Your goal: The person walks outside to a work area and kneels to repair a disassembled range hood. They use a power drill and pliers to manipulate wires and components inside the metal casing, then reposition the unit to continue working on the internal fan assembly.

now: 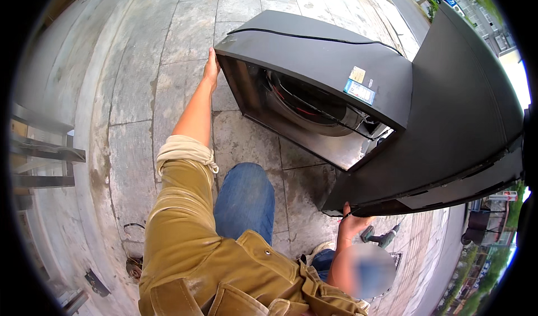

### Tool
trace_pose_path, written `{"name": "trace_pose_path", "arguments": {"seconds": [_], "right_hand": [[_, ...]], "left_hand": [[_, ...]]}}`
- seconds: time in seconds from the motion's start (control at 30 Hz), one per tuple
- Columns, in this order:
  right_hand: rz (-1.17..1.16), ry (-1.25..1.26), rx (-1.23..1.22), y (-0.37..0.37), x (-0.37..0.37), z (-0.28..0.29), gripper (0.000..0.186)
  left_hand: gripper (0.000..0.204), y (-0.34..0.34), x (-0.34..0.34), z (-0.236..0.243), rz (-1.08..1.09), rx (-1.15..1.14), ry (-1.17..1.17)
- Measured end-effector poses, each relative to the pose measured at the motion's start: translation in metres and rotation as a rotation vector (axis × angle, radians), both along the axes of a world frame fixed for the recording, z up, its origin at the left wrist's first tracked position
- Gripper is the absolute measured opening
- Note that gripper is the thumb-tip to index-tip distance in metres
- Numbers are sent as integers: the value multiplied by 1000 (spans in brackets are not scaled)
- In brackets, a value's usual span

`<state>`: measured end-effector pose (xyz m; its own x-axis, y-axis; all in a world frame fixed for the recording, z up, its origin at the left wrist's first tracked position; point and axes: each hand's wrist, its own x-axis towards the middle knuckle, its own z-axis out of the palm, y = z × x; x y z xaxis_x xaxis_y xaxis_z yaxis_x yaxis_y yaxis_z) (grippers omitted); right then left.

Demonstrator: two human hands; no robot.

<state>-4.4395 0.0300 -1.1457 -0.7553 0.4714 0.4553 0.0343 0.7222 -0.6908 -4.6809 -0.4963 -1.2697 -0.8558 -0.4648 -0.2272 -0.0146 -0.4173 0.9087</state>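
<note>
A large dark grey range hood (330, 49) lies tilted on the pavement before me, its housing open toward me. Inside it the round fan casing (302, 105) shows. My left hand (211, 70) grips the housing's far left corner, with its fingers mostly hidden behind the edge. Down at the near lower edge of the curved hood panel (448, 142), my right hand (354, 224) holds on from beneath, its fingers partly hidden. A black power cord (314, 36) runs across the upper side. Stickers (358, 91) sit beside the opening.
A cordless drill (383, 236) lies on the paving just right of my right hand. Grey stone slabs (134, 91) spread around. At the left stands a metal frame (45, 153), and small dark pieces (97, 283) lie at the lower left. A blurred patch covers part of the lower right.
</note>
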Motion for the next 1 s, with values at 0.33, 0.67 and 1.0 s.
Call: {"name": "trace_pose_path", "arguments": {"seconds": [0.33,0.67,1.0], "right_hand": [[212,3,199,41,-38,101,65],[310,-84,181,52,-167,162,63],[165,-134,514,71,-306,139,79]], "left_hand": [[91,-17,52,41,-33,-76,65],[71,-4,32,83,134,-3,106],[85,-16,-81,48,325,-318,-203]]}}
